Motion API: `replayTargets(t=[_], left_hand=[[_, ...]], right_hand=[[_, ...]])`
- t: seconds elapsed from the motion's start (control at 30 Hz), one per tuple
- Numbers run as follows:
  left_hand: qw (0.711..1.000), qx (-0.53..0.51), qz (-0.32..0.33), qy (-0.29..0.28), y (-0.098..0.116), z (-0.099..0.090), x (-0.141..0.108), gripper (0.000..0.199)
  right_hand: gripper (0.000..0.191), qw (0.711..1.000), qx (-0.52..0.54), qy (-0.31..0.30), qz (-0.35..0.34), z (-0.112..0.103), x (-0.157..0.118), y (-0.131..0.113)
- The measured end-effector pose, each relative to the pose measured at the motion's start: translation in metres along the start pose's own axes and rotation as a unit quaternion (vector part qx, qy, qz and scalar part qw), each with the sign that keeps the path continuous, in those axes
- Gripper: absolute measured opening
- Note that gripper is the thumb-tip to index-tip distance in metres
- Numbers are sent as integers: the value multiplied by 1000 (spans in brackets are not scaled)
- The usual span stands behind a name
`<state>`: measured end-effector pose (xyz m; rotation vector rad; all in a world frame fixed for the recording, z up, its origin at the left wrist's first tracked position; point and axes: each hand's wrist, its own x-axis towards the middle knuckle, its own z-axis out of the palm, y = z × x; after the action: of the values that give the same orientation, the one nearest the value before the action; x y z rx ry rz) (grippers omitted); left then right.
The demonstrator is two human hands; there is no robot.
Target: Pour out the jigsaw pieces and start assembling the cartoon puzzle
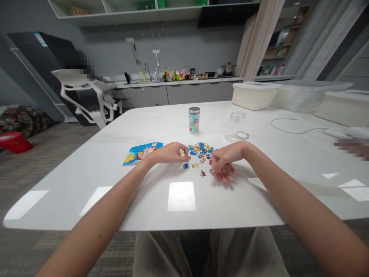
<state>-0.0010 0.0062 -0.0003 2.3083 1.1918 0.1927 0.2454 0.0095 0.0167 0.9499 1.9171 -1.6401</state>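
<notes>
Many small puzzle pieces (201,146) in a loose heap on the glossy white table (138,209), between left hand (170,152) and right hand (226,157). At left, a yellow piece (182,152) in a careful thumb-and-finger pinch; at right, half-curled fingers near the pieces, cannot tell if pinching any. Probably very light, stiff but thin, a little slippery; better to take by the edges, away from the fragile tabs.

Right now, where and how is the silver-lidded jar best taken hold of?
I'd grip the silver-lidded jar around its body, just under the lid, bringing the right hand in from the right: it stands upright, its round wall looks free on that side, and jigsaw pieces lie in front.
</notes>
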Motion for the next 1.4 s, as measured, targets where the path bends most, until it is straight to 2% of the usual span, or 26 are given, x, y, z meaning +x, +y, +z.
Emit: replayTargets(t=[0.07,0.13,0.23,0.33,0.43,0.6,0.7,0.87,0.93,1.0,1.2,1.4], left_hand=[[998,-29,15,-59,1,-3,-4,26],[992,-39,15,-120,2,-6,-8,25],[986,-32,-2,-166,4,-7,-11,27],[987,-32,3,-159,5,-5,-9,26],[991,-28,20,-128,5,-3,-6,25],[997,-2,15,-74,3,-4,-5,29],[1000,7,-3,-26,0,-6,-6,27],[1000,11,-17,-11,-2,-3,-4,29],[1000,16,-22,-12,-1,-1,-2,31],[999,27,-31,-5,-1,1,0,32],[994,69,-57,63,-4,5,6,36],[991,35,-111,72,-12,-9,-2,37]], right_hand=[[47,1000,6,2,9,-1,0,2],[44,999,12,32,-1,-2,0,3],[43,995,14,92,-22,-3,2,2],[45,985,15,168,-33,-4,7,1],[46,972,13,229,-44,-6,14,2],[47,959,14,269,-87,-10,18,3],[45,964,29,239,-113,-7,13,1],[40,989,72,15,-126,7,8,-7],[41,990,83,-20,-113,10,11,-8],[41,989,92,7,-112,10,15,-7],[42,975,89,160,-130,1,25,-2],[38,946,73,274,-157,-5,26,-2]])
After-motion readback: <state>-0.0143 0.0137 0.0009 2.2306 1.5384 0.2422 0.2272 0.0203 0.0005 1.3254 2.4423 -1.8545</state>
